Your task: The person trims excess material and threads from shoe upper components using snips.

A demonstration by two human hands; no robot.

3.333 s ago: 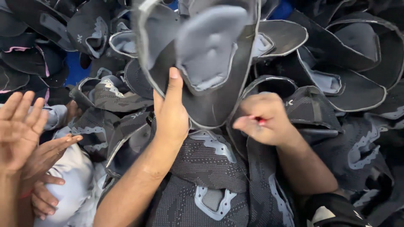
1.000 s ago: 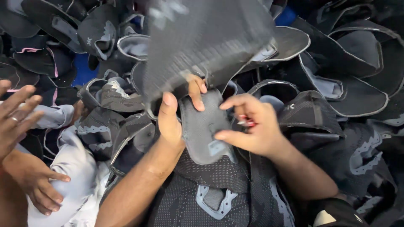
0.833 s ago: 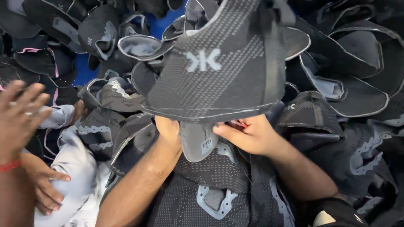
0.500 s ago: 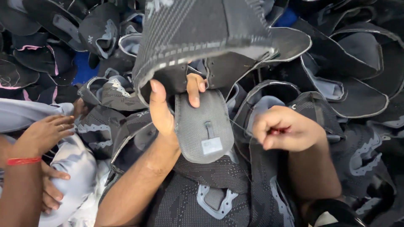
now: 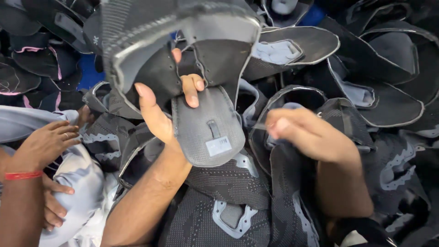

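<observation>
The top edge of the view cuts off the dark grey knitted shoe upper [image 5: 183,41] that is held up in the middle, so its full outline cannot be seen. Its padded grey tongue [image 5: 208,128] hangs down in front, with a small white label [image 5: 218,146] whose print is too small to make out. Whatever surface carries the work is entirely hidden under the heap of black and grey shoe uppers [image 5: 366,91]; only a patch of blue [image 5: 89,71] shows through at upper left.

The left hand [image 5: 162,110] is raised and partly closed on the shoe upper: the thumb stands up against the inner lining on the left, and two fingertips [image 5: 192,89] curl over the top of the tongue, pinching the material between them. The rest of that hand's fingers are hidden behind the fabric.

The right hand [image 5: 304,132] is blurred. It is curled into a loose fist just to the right of the tongue, apart from it, over the heap; I cannot tell whether it holds anything.

At the left edge, another person's hand [image 5: 43,144], with a red thread bracelet [image 5: 23,175] at the wrist, rests on a pale grey fabric piece [image 5: 77,183], and a second hand [image 5: 55,206] below it is partly covered by that fabric.
</observation>
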